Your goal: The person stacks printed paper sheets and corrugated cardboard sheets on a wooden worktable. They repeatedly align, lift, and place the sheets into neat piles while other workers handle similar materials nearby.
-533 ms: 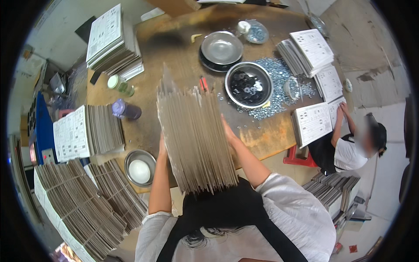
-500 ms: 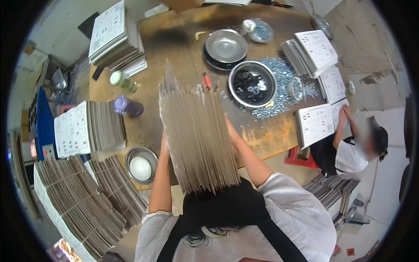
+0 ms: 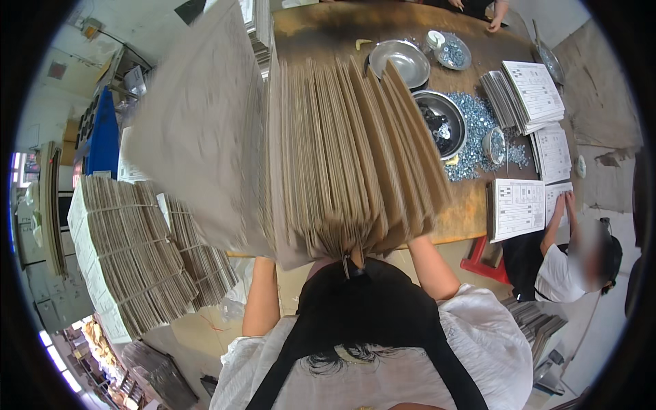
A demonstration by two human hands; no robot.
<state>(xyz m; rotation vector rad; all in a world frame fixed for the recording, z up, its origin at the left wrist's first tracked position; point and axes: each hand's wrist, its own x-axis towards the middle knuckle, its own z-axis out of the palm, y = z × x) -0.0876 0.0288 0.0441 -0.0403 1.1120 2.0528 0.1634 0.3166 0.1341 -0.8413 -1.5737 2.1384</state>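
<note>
Before black apron (image 3: 362,301), overlapping near edge of counter (image 3: 471,208) — fanned cardboard stack (image 3: 328,157), long axis from chest toward far side. Bare strip to right; tied bundles (image 3: 140,253) left. Hands hidden behind stack — opening, grip cannot be told.

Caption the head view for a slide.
Person in a black apron, hands hidden behind a fanned stack of cardboard sheets, at a table with metal bowls.
</note>
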